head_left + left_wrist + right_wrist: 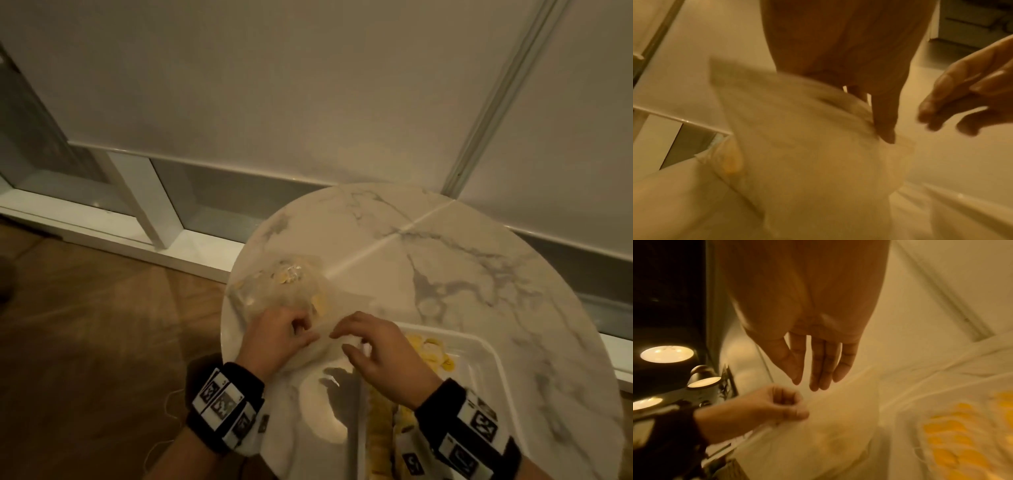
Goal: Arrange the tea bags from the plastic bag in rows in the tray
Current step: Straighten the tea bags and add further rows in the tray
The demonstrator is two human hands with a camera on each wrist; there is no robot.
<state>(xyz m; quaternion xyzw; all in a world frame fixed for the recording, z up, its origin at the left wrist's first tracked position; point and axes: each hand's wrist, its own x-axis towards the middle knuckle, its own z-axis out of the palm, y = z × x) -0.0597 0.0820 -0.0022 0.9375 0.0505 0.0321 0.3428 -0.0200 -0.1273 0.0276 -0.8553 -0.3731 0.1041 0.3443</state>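
Note:
A clear plastic bag [284, 291] with a few yellow tea bags [320, 303] inside lies on the left part of the round marble table [445, 260]. My left hand [284, 334] pinches the bag's near edge [898, 146], fingers curled, as the right wrist view shows at my left hand [777, 407]. My right hand [370, 342] hovers just right of it with fingers straight and relaxed [818, 369], holding nothing. The white tray [479, 356] at the near right holds rows of yellow tea bags [435, 356] [953, 434].
The table stands close to a pale wall with a white baseboard [137, 240]. Wooden floor [85, 342] lies to the left. Bare marble stretches behind the bag and tray.

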